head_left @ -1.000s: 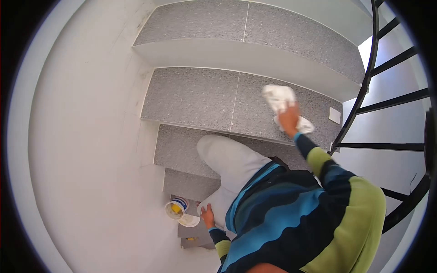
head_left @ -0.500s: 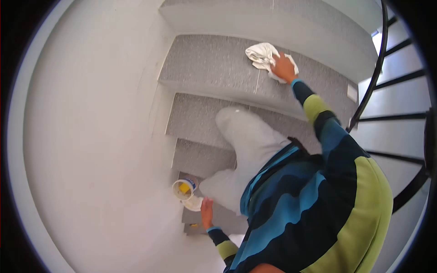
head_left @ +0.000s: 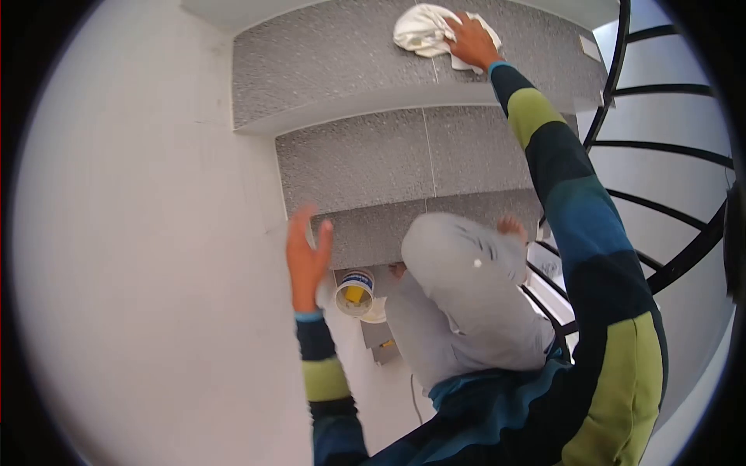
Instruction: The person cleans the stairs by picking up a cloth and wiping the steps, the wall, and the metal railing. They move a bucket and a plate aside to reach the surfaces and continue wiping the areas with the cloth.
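A crumpled white cloth [head_left: 422, 31] lies on a grey speckled stair tread [head_left: 326, 62] at the top of the view. My right hand [head_left: 472, 43] presses on the cloth's right part, its fingers bent over the fabric. My left hand [head_left: 308, 256] is raised beside the white wall [head_left: 155, 233], fingers apart and slightly blurred, holding nothing. Just below and right of it stands a white bucket [head_left: 355, 301] with a yellow item [head_left: 354, 293] inside.
Black railing bars [head_left: 660, 89] curve down the right side. Lower steps [head_left: 357, 159] descend between the wall and my bent legs [head_left: 458, 272]. Beside the bucket is a pale round item [head_left: 376, 311]; a cable [head_left: 415, 396] hangs below.
My left hand has risen from beside the bucket to a higher place along the wall, fingers spread. The view has shifted; my right hand is still on the cloth.
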`<move>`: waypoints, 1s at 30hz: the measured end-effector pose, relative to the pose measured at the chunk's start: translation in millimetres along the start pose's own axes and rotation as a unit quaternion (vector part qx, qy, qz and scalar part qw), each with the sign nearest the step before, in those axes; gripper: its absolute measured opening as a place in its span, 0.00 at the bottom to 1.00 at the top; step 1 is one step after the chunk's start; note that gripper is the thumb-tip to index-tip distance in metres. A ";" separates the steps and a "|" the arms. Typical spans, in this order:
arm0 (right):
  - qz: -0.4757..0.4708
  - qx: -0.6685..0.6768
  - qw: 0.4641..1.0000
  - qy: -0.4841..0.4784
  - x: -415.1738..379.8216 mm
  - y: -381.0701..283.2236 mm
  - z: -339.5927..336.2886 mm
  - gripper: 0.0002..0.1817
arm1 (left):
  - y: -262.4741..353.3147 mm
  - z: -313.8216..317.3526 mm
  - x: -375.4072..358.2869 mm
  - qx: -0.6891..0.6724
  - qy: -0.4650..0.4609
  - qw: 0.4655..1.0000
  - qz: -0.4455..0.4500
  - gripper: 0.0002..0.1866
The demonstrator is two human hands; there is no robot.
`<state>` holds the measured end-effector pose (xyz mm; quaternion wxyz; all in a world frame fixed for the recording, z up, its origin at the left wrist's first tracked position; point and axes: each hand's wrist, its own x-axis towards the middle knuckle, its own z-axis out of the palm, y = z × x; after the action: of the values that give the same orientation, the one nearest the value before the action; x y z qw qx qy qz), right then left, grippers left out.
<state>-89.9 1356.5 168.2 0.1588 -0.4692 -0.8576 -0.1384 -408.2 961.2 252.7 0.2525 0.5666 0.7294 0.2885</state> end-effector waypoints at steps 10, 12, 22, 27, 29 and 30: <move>0.122 0.042 0.988 0.080 -16.5 -35.4 -17.4 0.23 | -28.6 52.5 205.6 0.342 -0.044 0.936 0.065 0.37; 0.221 0.021 0.971 0.086 -22.4 -44.4 -10.5 0.22 | -24.4 52.3 213.8 0.337 -0.069 0.938 0.026 0.39; 0.087 0.391 0.915 0.054 -197.0 -222.6 19.5 0.25 | -35.6 32.2 229.1 0.280 -0.142 0.948 0.062 0.35; 0.051 0.203 0.963 -0.172 -361.7 -21.8 64.6 0.30 | -47.5 26.4 226.3 0.294 -0.150 0.941 0.082 0.33; 0.207 -0.024 0.965 -0.161 -403.0 72.0 36.6 0.30 | -47.2 31.3 228.0 0.294 -0.122 0.943 0.099 0.33; 0.302 -0.074 0.942 -0.127 -405.8 109.9 18.6 0.27 | -44.1 30.1 223.7 0.308 -0.118 0.940 0.087 0.33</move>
<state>207.3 1112.3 -2.3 0.0476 -0.7303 -0.6760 -0.0866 -468.9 1174.4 190.9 0.1242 0.7081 0.6951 0.0018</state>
